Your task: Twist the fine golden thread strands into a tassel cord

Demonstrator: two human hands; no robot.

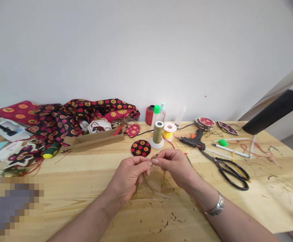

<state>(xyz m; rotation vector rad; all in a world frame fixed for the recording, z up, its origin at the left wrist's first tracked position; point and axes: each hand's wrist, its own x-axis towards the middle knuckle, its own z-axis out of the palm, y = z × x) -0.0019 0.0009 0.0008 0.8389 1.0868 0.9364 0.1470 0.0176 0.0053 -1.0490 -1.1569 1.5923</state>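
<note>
Table; my L hand & R hand meet tip to tip. Fabric disc at 12 o'clock, near but apart. Both hands pinch gold thread betw. fingertips, strands trailing toward 6, equally near both.

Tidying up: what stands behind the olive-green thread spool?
A green-capped white plastic bottle and a red thread cone stand behind the olive-green thread spool; the spool covers the bottle's base.

Thread: too fine to trace, pinched between left hand and right hand.
Pixelated patch: hides a corner of the counter.
Dark panel: cut by right edge.
</note>
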